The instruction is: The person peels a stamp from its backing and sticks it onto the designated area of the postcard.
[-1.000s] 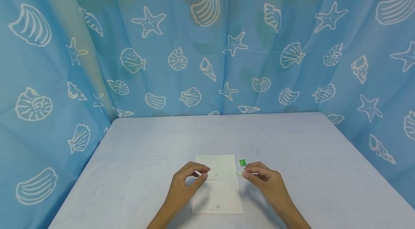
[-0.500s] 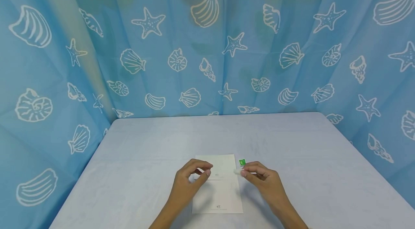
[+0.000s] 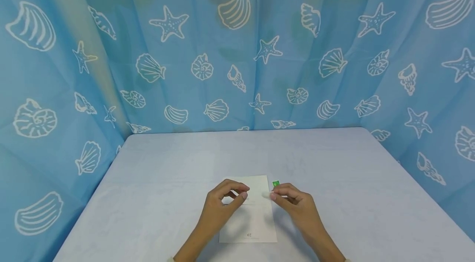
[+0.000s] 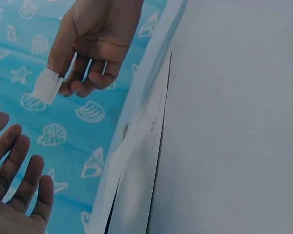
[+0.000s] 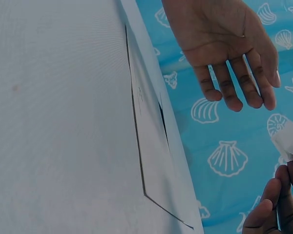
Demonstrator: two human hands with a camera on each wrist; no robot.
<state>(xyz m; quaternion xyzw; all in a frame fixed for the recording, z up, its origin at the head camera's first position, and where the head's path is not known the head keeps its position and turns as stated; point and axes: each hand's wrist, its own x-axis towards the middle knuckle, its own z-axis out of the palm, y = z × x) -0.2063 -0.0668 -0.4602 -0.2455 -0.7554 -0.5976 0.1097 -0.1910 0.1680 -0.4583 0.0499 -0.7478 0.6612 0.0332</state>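
Between its thumb and fingertips my right hand (image 3: 299, 206) pinches a small white paper square (image 3: 266, 194), clearer in the left wrist view as a thin white piece (image 4: 48, 86). My left hand (image 3: 219, 204) hovers opposite with nothing in it, thumb and index finger apart, the fingers loosely bent. Below both hands lie two white cards (image 3: 256, 224), one above the other, with a small dark print near the lower edge. A small green stamp-like square (image 3: 276, 183) lies just beyond the right fingertips, partly covered by them.
A pale cloth covers the table (image 3: 178, 163). Blue curtains (image 3: 208, 47) with white shells and starfish stand behind it and at both sides.
The hands have come closer together over the cards: the left has shifted right, the right slightly left with the white paper square still pinched. The cards lie as before.
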